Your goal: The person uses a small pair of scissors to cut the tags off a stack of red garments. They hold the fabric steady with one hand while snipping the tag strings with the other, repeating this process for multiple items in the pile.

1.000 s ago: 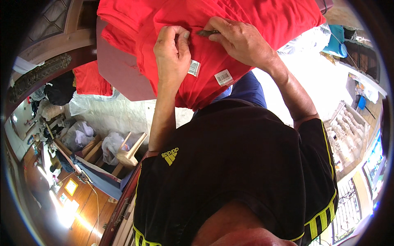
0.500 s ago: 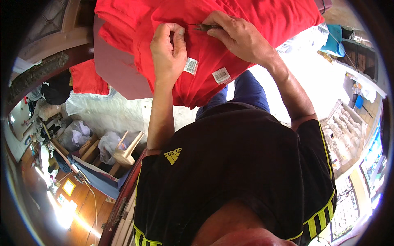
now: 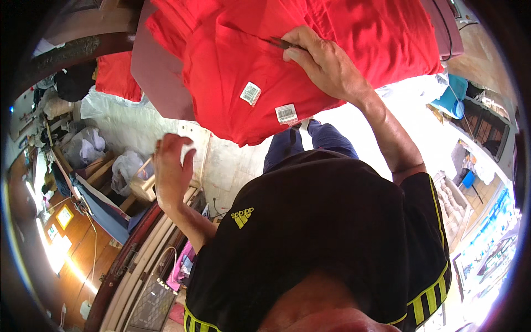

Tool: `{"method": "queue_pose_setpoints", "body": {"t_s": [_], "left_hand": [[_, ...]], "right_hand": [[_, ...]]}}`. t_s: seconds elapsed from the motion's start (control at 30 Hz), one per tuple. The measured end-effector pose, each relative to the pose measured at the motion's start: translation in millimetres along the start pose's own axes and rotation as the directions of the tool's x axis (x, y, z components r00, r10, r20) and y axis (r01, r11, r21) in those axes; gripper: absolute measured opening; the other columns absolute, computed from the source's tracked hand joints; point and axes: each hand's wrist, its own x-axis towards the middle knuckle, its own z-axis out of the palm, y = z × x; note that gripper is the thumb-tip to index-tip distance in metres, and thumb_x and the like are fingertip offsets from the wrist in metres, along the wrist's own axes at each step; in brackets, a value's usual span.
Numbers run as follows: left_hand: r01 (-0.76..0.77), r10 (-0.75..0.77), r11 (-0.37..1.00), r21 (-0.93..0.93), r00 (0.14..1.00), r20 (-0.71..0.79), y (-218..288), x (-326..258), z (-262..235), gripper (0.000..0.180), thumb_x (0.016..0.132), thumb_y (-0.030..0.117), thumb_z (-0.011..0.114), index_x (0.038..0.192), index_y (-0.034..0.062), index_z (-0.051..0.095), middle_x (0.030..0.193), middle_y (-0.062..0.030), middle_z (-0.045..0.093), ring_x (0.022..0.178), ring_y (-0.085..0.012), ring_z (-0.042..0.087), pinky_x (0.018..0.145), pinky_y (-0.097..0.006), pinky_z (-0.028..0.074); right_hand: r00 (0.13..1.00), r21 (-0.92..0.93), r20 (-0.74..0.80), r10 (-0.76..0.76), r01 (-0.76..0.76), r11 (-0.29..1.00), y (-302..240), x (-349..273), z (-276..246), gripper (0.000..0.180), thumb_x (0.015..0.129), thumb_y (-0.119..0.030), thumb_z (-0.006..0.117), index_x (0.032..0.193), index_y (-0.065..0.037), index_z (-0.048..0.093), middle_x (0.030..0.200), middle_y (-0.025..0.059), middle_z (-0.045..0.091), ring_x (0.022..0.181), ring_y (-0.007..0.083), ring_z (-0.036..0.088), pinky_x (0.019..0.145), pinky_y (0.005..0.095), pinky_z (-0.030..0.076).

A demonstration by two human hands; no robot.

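Note:
A pile of red garments (image 3: 354, 33) lies spread over a dull mauve tabletop, its near folds hanging over the front edge. Two white barcode labels, one of them the left label (image 3: 250, 94) and the other the right label (image 3: 286, 113), show on the lowest part of the cloth. In my right hand (image 3: 326, 63) is a small dark pair of thread snips (image 3: 280, 43), held just over the red fabric with the tips pointing left. My left hand (image 3: 174, 166) is away from the cloth, out at the left, with nothing in it and its thumb apart from the bent fingers.
The mauve table (image 3: 160, 77) shows left of the pile. Another red cloth (image 3: 118, 76) hangs beyond it. Plastic bags (image 3: 83, 146) and wooden pieces sit at the left. A blue container (image 3: 451, 98) stands at the right, and a dark cable (image 3: 449, 33) runs down the table's right end.
My left hand has let go of the red fabric and swung down and left, off the table. My right hand stays over the cloth with the snips.

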Motion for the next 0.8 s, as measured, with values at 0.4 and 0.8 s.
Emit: {"method": "queue_pose_setpoints", "body": {"t_s": [0.4, 0.8], "left_hand": [[-0.07, -0.201, 0.91, -0.409, 0.788, -0.582, 124.1, 141.1, 94.1, 0.026, 0.083, 0.016, 0.079, 0.102, -0.0001, 0.072, 0.095, -0.0161, 0.069, 0.081, -0.0323, 0.068, 0.072, -0.04, 0.054], [-0.003, -0.224, 0.932, -0.363, 0.783, -0.58, 122.0, 148.5, 100.2, 0.011, 0.086, 0.014, 0.074, 0.089, 0.003, 0.073, 0.087, -0.0143, 0.071, 0.074, -0.0323, 0.069, 0.067, -0.042, 0.053]], "right_hand": [[0.98, 0.024, -0.116, -0.161, 0.165, 0.986, 7.5, 5.9, 2.5, 0.017, 0.1, -0.013, 0.059, 0.109, 0.0, 0.051, 0.085, 0.0158, 0.072, 0.079, 0.0324, 0.074, 0.064, 0.0395, 0.057], [0.969, -0.047, -0.144, -0.2, 0.195, 0.98, 9.7, 9.1, 9.1, 0.016, 0.099, -0.013, 0.06, 0.106, -0.002, 0.051, 0.08, 0.0123, 0.072, 0.074, 0.0325, 0.073, 0.061, 0.0396, 0.058]]}}
